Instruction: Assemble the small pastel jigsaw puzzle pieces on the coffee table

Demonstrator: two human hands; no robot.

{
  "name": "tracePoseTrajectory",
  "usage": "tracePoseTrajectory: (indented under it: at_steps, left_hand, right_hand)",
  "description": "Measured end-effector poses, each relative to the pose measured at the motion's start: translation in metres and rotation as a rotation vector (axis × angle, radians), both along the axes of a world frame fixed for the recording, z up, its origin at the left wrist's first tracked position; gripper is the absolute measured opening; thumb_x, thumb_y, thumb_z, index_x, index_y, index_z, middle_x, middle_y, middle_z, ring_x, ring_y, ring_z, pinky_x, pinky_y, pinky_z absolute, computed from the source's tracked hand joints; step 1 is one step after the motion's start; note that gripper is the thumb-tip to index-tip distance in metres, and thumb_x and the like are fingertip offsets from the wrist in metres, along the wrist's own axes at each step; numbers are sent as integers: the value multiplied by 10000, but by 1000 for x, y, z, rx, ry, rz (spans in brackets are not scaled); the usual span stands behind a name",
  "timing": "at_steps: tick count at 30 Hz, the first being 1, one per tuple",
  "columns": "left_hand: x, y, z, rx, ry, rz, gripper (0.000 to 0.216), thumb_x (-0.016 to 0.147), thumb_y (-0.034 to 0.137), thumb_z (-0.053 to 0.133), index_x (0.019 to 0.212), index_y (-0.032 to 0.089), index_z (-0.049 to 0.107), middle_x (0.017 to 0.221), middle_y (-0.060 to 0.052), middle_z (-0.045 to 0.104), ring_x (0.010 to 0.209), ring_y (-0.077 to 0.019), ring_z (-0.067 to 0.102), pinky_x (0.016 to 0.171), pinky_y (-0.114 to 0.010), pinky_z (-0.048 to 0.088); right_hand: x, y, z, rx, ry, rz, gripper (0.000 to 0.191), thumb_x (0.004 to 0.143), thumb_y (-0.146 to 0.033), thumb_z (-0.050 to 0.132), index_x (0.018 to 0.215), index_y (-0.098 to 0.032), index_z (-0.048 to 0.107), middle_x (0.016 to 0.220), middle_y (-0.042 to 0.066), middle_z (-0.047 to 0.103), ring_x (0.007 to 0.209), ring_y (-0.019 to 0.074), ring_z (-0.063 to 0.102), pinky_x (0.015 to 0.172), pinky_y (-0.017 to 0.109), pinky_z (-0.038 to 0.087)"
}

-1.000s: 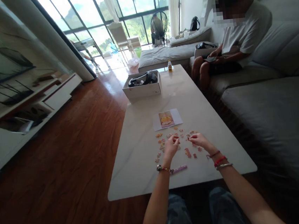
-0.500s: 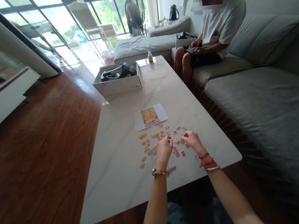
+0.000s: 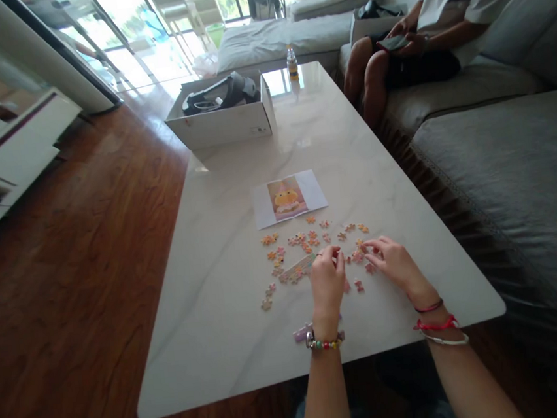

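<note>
Small orange and pink jigsaw puzzle pieces (image 3: 304,240) lie scattered on the white marble-look table (image 3: 207,288). My left hand (image 3: 328,276) hovers over the middle of them, fingers curled and thumb against index; whatever is in that pinch is hidden. To its left is a slanted strip of joined pieces (image 3: 294,273). My right hand (image 3: 392,260) reaches in from the right, its fingertips closed on a puzzle piece (image 3: 359,244) at the edge of a small cluster. Behind the pieces lies a printed picture sheet (image 3: 312,189) with a yellow figure on it.
A purple strip (image 3: 302,333) lies by my left wrist. Farther back stand an open white box (image 3: 226,127) with a dark headset-like device and a small bottle (image 3: 292,66). Along the right runs a grey sofa (image 3: 509,147), where a person (image 3: 458,27) sits holding a phone.
The view has tipped down and the table appears closer. My right hand has shifted rightward, farther from my left, its fingers at the cluster. My left hand stays over the pieces.
</note>
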State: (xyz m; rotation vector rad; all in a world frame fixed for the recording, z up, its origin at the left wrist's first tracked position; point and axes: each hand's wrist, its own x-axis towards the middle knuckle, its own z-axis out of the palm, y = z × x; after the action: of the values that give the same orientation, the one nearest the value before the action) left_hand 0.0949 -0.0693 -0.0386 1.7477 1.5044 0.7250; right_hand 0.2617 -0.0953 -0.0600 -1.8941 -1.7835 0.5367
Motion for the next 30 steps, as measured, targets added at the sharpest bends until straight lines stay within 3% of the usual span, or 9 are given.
tracePoseTrajectory:
  at_steps: [7, 16, 22, 25, 30]
  left_hand:
    - [-1, -13, -6, 2, 74, -79, 185, 803, 258, 432, 865, 187, 591, 805, -57, 604, 702, -139, 550, 673, -249, 411]
    - [-15, -24, -7, -17, 2, -93, 189, 790, 247, 451, 910, 198, 588, 842, -61, 612, 747, -146, 562, 717, -267, 432]
    - [-17, -19, -7, -274, -363, -92, 216, 768, 291, 488, 914, 157, 572, 790, -50, 640, 591, -101, 568, 580, -228, 464]
    - [-18, -16, -6, -372, -496, -78, 183, 738, 275, 517, 835, 135, 584, 733, -43, 643, 571, -93, 565, 532, -202, 446]
    - [-20, -14, -6, -459, -503, -54, 166, 707, 242, 526, 805, 129, 598, 688, -36, 641, 575, -93, 568, 427, -156, 351]
  right_hand:
    - [-7, -3, -18, 56, -68, -41, 157, 751, -263, 495, 824, -177, 605, 778, 53, 560, 682, 167, 550, 683, 292, 422]
    - [-11, -3, -6, 81, -30, 59, 141, 739, -285, 513, 795, -172, 578, 771, 52, 549, 680, 167, 542, 661, 292, 421]
    - [-31, -7, 15, 68, 184, 261, 101, 738, -258, 521, 793, -195, 577, 822, 46, 593, 763, 156, 560, 701, 269, 433]
    - [-37, -10, 21, 1, 276, 247, 120, 730, -259, 535, 818, -195, 585, 788, 33, 625, 690, 136, 566, 648, 245, 439]
    - [-33, -12, 21, -125, 465, 199, 190, 719, -265, 554, 886, -186, 598, 738, 24, 652, 614, 130, 587, 593, 239, 462]
